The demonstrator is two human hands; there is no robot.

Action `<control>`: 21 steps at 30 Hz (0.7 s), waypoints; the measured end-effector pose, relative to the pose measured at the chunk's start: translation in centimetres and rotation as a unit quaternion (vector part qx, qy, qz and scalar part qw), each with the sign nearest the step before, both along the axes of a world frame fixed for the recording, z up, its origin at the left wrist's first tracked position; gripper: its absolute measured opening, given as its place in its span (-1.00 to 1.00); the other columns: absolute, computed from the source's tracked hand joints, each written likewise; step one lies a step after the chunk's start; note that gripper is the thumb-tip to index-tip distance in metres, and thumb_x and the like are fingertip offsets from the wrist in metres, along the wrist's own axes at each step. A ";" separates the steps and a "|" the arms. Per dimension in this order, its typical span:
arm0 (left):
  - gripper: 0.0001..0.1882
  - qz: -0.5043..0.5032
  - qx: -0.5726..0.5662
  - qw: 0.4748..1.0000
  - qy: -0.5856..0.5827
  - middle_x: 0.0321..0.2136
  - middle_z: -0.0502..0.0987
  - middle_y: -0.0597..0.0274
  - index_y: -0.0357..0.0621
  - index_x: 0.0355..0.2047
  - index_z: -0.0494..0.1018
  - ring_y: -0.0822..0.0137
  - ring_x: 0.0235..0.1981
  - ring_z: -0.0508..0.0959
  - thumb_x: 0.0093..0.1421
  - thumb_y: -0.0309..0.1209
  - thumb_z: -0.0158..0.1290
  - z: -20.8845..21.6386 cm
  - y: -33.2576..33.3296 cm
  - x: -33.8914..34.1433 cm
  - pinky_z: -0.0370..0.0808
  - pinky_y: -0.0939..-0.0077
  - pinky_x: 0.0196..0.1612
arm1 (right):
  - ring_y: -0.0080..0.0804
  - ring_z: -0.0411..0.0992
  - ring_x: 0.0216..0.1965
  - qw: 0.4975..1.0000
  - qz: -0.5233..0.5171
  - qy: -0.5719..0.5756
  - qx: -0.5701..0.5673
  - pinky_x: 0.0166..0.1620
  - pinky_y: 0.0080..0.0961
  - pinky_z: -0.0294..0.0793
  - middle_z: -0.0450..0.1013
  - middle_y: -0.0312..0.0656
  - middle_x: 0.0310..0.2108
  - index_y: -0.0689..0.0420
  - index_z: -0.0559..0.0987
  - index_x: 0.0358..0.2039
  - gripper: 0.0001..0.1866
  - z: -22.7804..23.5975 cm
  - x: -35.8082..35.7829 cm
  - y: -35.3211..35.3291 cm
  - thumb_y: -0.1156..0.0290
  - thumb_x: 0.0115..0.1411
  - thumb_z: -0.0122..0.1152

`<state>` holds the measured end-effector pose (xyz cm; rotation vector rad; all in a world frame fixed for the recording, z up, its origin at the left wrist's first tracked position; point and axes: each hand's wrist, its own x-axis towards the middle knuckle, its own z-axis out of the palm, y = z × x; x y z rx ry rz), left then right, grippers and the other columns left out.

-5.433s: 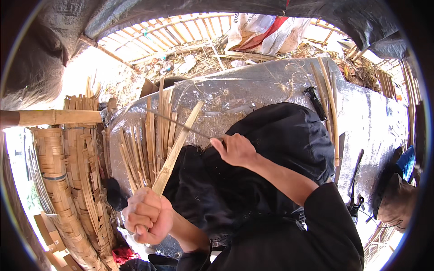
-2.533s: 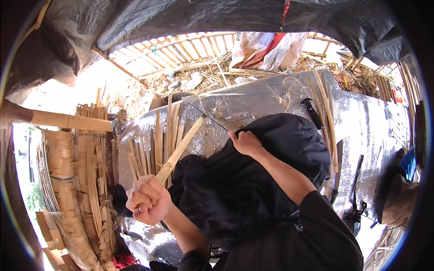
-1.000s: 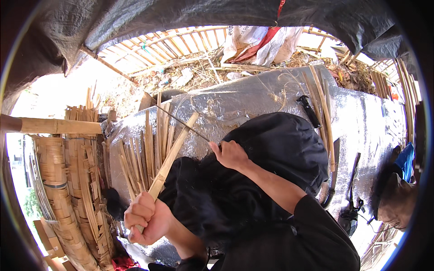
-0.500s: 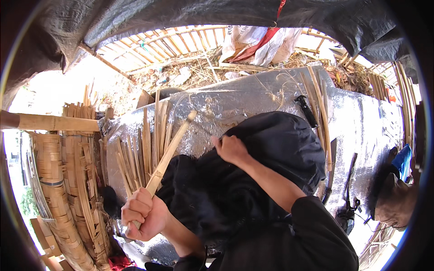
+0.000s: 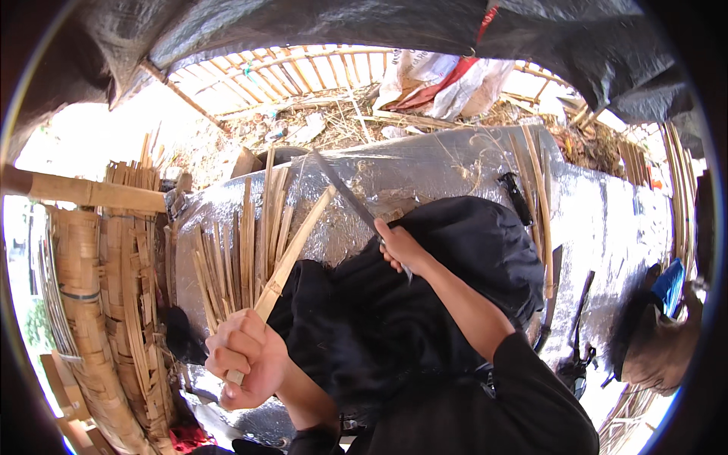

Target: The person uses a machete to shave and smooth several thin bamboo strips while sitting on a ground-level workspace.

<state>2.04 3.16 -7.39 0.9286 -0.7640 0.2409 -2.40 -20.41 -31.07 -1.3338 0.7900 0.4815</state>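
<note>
My left hand (image 5: 248, 355) is closed round the lower end of a split bamboo strip (image 5: 292, 254), which slants up and away to the right. In my right hand (image 5: 400, 248) is a knife with a long dark blade (image 5: 343, 188), pointing up and to the left. The blade's middle passes close to the strip's far tip; whether they touch I cannot tell. My fingers cover most of the knife's handle. Both hands are above my legs in dark cloth (image 5: 470, 250). Several thin bamboo strips (image 5: 246, 250) lie beyond my left hand.
A shiny silver sheet (image 5: 607, 212) covers the ground. Woven bamboo rolls (image 5: 83, 280) stand at the left under a bamboo pole (image 5: 98, 193). More strips (image 5: 540, 197) and a black tool (image 5: 516, 199) lie at right. Another person's head (image 5: 660, 341) shows at far right. A dark tarp (image 5: 341, 26) hangs overhead.
The knife's blade, not discernible before, now shows from my right hand toward the strip's tip. My right hand has turned and shifted slightly right. My left hand keeps its grip on the strip.
</note>
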 end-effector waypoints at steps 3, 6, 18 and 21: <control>-0.61 0.002 0.005 0.999 -0.042 -0.75 0.11 0.40 -0.07 -0.60 0.18 0.53 -0.72 0.01 0.09 -0.20 0.15 0.2 -1.5 0.4 -0.09 0.47 -0.57 | -0.46 0.11 -0.88 0.919 -0.072 -0.018 0.387 -0.77 -0.48 0.14 0.13 -0.32 -0.82 0.08 0.33 -0.63 -0.23 6.4 -3.3 0.1 -0.42 0.32 -0.21; -0.58 0.049 0.062 0.997 0.005 -0.68 0.19 0.38 -0.14 -0.44 0.26 0.54 -0.66 0.10 0.08 -0.21 0.30 1.3 -3.2 -0.4 -0.02 0.52 -0.57 | -0.48 0.10 -0.88 0.775 -0.027 -0.083 0.626 -0.77 -0.52 0.12 0.14 -0.31 -0.83 0.12 0.30 -0.64 -0.21 9.4 -6.4 0.1 -0.41 0.33 -0.27; 0.00 0.128 0.260 0.957 0.003 -0.22 0.67 0.03 -0.44 0.13 0.40 0.73 -0.76 0.11 -0.19 0.01 0.52 4.6 -9.0 0.5 -0.02 0.78 -0.64 | -0.58 0.21 -0.89 0.399 0.145 -0.176 0.888 -0.83 -0.66 0.21 0.21 -0.30 -0.85 0.28 0.37 -0.67 -0.18 17.1 -11.8 6.1 -0.29 0.38 -0.17; 0.00 0.083 0.248 0.965 -0.013 -0.20 0.69 0.05 -0.42 0.14 0.41 0.74 -0.77 0.09 -0.19 -0.01 0.51 4.6 -9.2 0.9 -0.06 0.77 -0.67 | -0.58 0.20 -0.89 0.363 0.171 -0.183 0.897 -0.84 -0.66 0.21 0.22 -0.29 -0.85 0.28 0.37 -0.65 -0.19 17.5 -11.7 6.6 -0.27 0.40 -0.19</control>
